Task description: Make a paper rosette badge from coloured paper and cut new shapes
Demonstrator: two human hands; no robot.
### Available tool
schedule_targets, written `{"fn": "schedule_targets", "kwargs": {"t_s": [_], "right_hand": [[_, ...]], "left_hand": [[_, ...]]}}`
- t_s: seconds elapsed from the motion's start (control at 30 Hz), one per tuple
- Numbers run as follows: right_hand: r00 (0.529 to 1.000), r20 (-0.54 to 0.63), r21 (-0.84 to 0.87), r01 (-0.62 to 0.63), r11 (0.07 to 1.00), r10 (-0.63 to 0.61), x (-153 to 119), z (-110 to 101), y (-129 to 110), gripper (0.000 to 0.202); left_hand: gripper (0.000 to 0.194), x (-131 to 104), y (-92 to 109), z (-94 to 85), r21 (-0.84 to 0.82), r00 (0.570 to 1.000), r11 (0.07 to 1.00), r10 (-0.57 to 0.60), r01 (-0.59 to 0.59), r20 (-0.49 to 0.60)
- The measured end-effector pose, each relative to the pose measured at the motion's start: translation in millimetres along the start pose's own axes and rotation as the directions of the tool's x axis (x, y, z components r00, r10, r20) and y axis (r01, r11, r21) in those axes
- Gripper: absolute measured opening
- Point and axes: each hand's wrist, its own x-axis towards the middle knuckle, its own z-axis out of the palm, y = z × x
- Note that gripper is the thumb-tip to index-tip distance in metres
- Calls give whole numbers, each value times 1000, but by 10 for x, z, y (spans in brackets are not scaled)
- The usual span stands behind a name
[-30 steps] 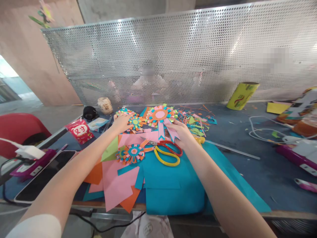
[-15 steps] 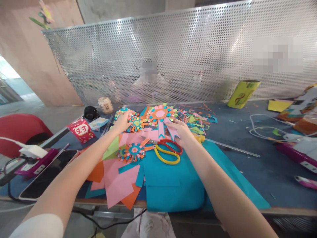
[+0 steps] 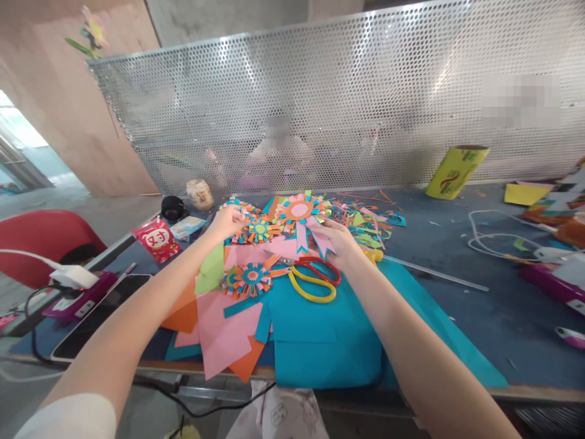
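Note:
My right hand (image 3: 343, 247) pinches a pink ribbon tail of a large paper rosette (image 3: 300, 211), which has a pink centre and fringed orange, blue and green layers. At the left, my left hand (image 3: 225, 224) has its fingers closed on the edge of a fringed paper rosette (image 3: 236, 203), partly covering it. A smaller blue-and-orange paper flower (image 3: 259, 230) lies just right of that hand. Nearer me is another flower (image 3: 253, 276) with a pink middle and orange tails. Scissors (image 3: 315, 289) with red and yellow handles rest beside it on blue paper (image 3: 324, 360).
Paper scraps (image 3: 361, 222) are heaped behind my right hand. Pink sheets (image 3: 228, 329) overlap at the front. A glue stick (image 3: 434, 273) points right from a yellow glue gun (image 3: 372, 255). A yellow tube (image 3: 457, 174) stands near the perforated metal screen (image 3: 320, 110). A phone (image 3: 100, 317) lies left.
The view has shifted slightly, so everything sits a little farther right in the picture. Both hands keep nearly the same places at the rosettes.

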Motion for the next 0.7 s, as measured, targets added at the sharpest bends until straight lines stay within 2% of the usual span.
{"fn": "schedule_targets", "kwargs": {"t_s": [0.07,0.17,0.3,0.4,0.5,0.6,0.63,0.7], "right_hand": [[1000,6,-4,0,1000,0,9,-9,12,14],[1000,15,-5,-1,1000,1,11,-14,14,15],[1000,15,-4,9,1000,-9,18,-25,11,17],[999,11,-2,30,1000,-30,25,-46,8,19],[998,11,15,61,998,-61,29,-68,-3,19],[997,24,25,78,997,-79,31,-78,-11,23],[996,28,32,83,996,-84,31,-78,-12,24],[995,44,51,89,995,-91,27,-72,-11,24]], "left_hand": [[39,-21,5,126,44,1000,999,-7,6,21],[38,-19,4,279,9,1000,1000,-7,6,23],[42,15,24,302,-85,998,996,-33,38,61],[41,44,70,134,-184,996,981,-41,54,77],[41,40,114,-181,-315,997,946,-51,69,66],[38,-52,99,-498,-485,996,870,-73,92,60],[37,-104,75,-568,-525,994,844,-86,112,74],[36,-220,-4,-626,-606,972,763,-135,224,190]]}}
